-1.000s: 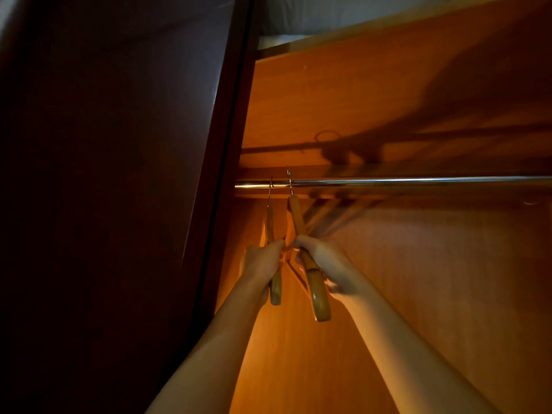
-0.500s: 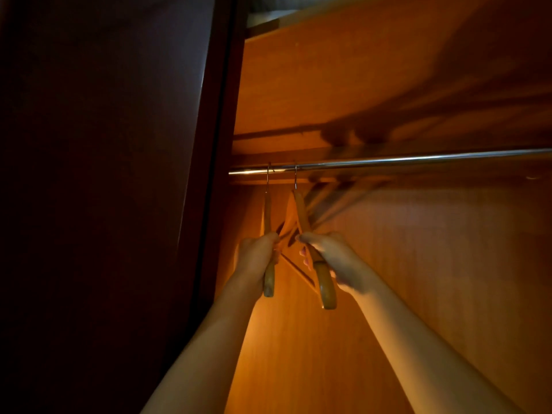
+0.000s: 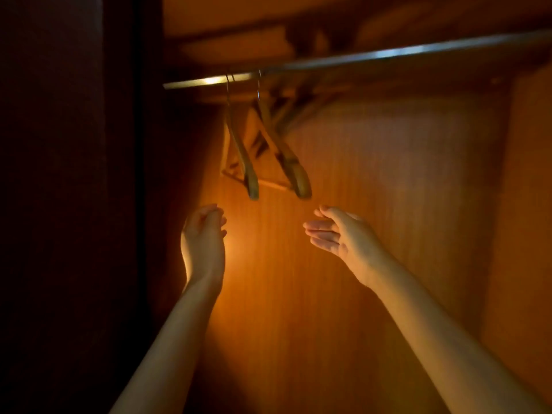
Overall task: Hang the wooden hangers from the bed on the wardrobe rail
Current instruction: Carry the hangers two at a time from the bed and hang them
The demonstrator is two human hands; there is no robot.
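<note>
Two wooden hangers hang by their metal hooks from the wardrobe rail (image 3: 358,59), near its left end. The left hanger (image 3: 243,158) and the right hanger (image 3: 291,165) hang side by side, slightly blurred. My left hand (image 3: 204,239) is below the left hanger, fingers loosely curled, holding nothing. My right hand (image 3: 340,234) is below and right of the right hanger, fingers spread, empty. Neither hand touches a hanger.
The wardrobe's orange wooden back panel (image 3: 373,204) fills the view behind the hangers. A dark wardrobe side and door (image 3: 89,174) stand on the left. A shelf (image 3: 239,40) lies above the rail. The rail to the right of the hangers carries nothing.
Both hands have let go of the hangers and dropped below them. The hangers now hang free on the rail. The view has tilted upward and closer.
</note>
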